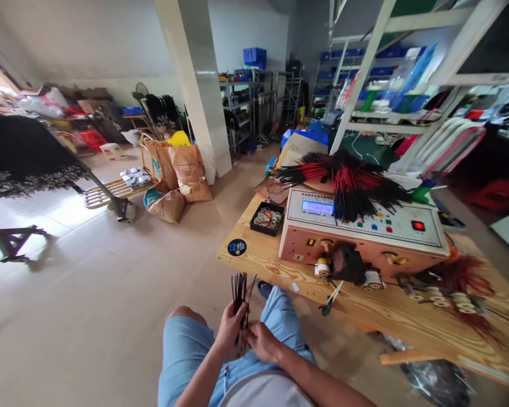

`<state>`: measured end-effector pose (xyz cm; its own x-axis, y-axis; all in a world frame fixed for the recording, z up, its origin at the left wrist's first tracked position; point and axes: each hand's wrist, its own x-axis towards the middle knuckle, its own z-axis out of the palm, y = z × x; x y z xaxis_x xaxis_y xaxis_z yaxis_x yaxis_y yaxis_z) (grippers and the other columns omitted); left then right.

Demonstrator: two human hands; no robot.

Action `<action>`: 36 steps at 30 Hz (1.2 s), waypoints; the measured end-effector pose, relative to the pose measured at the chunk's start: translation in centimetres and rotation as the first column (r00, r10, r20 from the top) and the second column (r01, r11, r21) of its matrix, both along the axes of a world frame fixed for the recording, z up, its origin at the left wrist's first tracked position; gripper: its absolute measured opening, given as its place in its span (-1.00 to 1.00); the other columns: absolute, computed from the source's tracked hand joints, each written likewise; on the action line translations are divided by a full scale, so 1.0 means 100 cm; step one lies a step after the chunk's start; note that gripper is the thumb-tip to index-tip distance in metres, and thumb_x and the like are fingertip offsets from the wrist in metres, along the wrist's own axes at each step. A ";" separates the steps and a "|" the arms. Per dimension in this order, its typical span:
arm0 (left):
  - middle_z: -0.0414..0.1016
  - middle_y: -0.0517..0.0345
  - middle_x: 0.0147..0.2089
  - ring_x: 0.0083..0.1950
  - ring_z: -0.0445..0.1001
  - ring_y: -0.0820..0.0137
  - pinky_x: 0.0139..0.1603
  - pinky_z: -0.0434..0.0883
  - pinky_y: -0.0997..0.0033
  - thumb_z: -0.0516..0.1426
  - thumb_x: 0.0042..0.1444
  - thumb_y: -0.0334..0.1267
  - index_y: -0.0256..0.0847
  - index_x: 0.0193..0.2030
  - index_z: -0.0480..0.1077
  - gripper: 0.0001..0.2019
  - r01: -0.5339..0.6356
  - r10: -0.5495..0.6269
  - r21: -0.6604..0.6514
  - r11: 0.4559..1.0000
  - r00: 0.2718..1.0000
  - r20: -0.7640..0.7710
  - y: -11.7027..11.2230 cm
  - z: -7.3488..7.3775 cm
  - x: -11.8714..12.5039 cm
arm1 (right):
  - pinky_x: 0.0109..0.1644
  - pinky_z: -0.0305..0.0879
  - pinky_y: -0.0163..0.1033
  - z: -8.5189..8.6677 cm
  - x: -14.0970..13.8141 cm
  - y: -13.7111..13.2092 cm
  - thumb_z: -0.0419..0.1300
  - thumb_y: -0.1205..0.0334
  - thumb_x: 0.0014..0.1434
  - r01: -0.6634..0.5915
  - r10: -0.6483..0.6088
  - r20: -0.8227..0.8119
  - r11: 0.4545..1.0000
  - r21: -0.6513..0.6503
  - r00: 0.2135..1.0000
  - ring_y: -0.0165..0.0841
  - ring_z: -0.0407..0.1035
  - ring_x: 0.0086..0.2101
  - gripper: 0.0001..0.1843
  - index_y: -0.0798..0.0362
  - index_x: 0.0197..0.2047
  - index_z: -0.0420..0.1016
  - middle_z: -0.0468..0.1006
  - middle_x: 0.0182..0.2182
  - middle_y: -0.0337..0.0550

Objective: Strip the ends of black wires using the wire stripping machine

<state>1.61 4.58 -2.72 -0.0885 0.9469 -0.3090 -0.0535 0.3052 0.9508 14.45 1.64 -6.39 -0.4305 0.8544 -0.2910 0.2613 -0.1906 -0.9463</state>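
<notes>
The left hand is wrapped around a bundle of black wires upright over the lap, its lower end partly covered; the right hand curls beside it, its grip too hidden to tell. The wooden table begins to the right, open floor spreads left. Heaped black-and-red wires partly cover a machine on the table.
</notes>
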 end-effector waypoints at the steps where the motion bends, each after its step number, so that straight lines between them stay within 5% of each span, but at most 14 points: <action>1: 0.41 0.17 -0.47 -0.51 0.29 0.49 -0.55 0.22 0.54 0.29 0.01 0.19 -0.26 -0.39 0.45 -0.53 0.023 -0.023 0.009 1.000 1.000 -0.004 -0.001 -0.002 0.001 | -0.36 0.19 -0.31 -0.001 0.000 -0.001 0.09 0.08 0.32 -0.015 0.015 0.018 1.000 0.006 1.000 -0.39 0.31 -0.47 -0.64 0.10 -0.43 0.46 0.46 -0.52 -0.20; 7: 0.41 0.20 -0.47 -0.50 0.28 0.49 -0.52 0.20 0.54 0.30 -0.02 0.22 -0.26 -0.18 0.51 -0.47 0.040 -0.040 0.015 0.999 0.998 0.039 -0.001 -0.007 0.000 | -0.45 0.15 -0.37 -0.012 0.017 0.012 0.24 0.24 0.13 -0.108 0.106 -0.032 0.992 -0.065 0.994 -0.46 0.27 -0.53 -0.90 0.08 -0.36 0.47 0.41 -0.55 -0.31; 10: 0.33 0.28 -0.48 -0.56 0.17 0.55 -0.60 0.05 0.57 0.29 -0.03 0.25 -0.26 -0.11 0.51 -0.41 0.043 -0.038 -0.045 0.998 0.994 0.106 0.001 -0.004 -0.005 | -0.56 0.08 -0.39 -0.011 0.041 0.037 0.36 0.11 0.03 0.215 -0.235 -0.142 0.966 -0.143 0.962 -0.49 0.19 -0.61 -0.67 0.05 -0.16 0.48 0.38 -0.54 -0.37; 13: 0.26 0.32 -0.52 -0.58 0.13 0.59 -0.62 0.00 0.58 0.30 -0.04 0.24 -0.25 -0.22 0.47 -0.46 0.034 -0.022 -0.077 0.996 0.987 0.157 0.001 -0.001 -0.010 | -0.58 0.12 -0.40 0.003 0.074 0.069 0.43 -0.03 -0.03 0.614 -0.659 -0.340 0.751 -0.244 0.671 -0.48 0.23 -0.60 -0.45 0.02 -0.04 0.43 0.43 -0.50 -0.35; 16: 0.21 0.36 -0.55 -0.58 0.12 0.60 -0.60 0.04 0.60 0.33 -0.04 0.22 -0.23 -0.36 0.35 -0.49 0.030 -0.008 -0.097 0.995 0.975 0.220 0.001 -0.002 -0.011 | -0.50 0.24 -0.40 0.028 0.106 0.096 0.52 0.00 -0.11 0.666 -0.753 -0.545 0.623 -0.411 0.369 -0.46 0.33 -0.51 -0.38 -0.02 -0.02 0.45 0.51 -0.42 -0.30; 19: 0.13 0.42 -0.59 -0.61 0.06 0.62 -0.62 0.03 0.59 0.34 -0.06 0.21 -0.20 -0.38 0.29 -0.48 0.030 0.003 -0.119 0.992 0.964 0.267 0.001 -0.006 -0.009 | -0.48 0.27 -0.40 0.051 0.123 0.112 0.55 0.05 -0.13 0.643 -0.751 -0.623 0.591 -0.487 0.218 -0.45 0.36 -0.48 -0.43 -0.01 -0.06 0.52 0.53 -0.40 -0.27; 23: 0.07 0.46 -0.62 -0.64 0.02 0.63 -0.65 0.05 0.59 0.33 -0.04 0.22 -0.19 -0.35 0.29 -0.48 0.073 -0.040 -0.103 0.992 0.956 0.290 0.000 -0.007 -0.007 | -0.50 0.24 -0.39 0.064 0.124 0.121 0.54 0.05 -0.09 0.658 -0.751 -0.638 0.568 -0.494 0.170 -0.46 0.34 -0.49 -0.51 0.04 -0.11 0.58 0.54 -0.43 -0.24; 30: 0.19 0.40 -0.58 -0.67 0.05 0.65 -0.69 -0.02 0.60 0.32 0.01 0.18 -0.17 -0.40 0.22 -0.50 0.086 -0.047 -0.088 0.992 0.929 0.368 0.001 0.003 -0.009 | -0.52 0.23 -0.38 0.057 0.118 0.121 0.52 -0.09 -0.10 0.677 -0.735 -0.666 0.555 -0.483 0.127 -0.46 0.31 -0.52 -0.51 0.05 -0.19 0.62 0.52 -0.47 -0.23; 36: 0.00 0.49 -0.62 -0.69 -0.07 0.66 -0.71 -0.07 0.61 0.36 -0.05 0.19 -0.15 -0.41 0.20 -0.47 0.050 0.013 -0.140 0.989 0.909 0.417 0.001 0.000 -0.009 | -0.56 0.18 -0.38 0.040 0.093 0.118 0.53 -0.21 -0.23 0.698 -0.788 -0.579 0.536 -0.475 0.211 -0.47 0.26 -0.57 -0.40 0.07 -0.26 0.59 0.49 -0.52 -0.24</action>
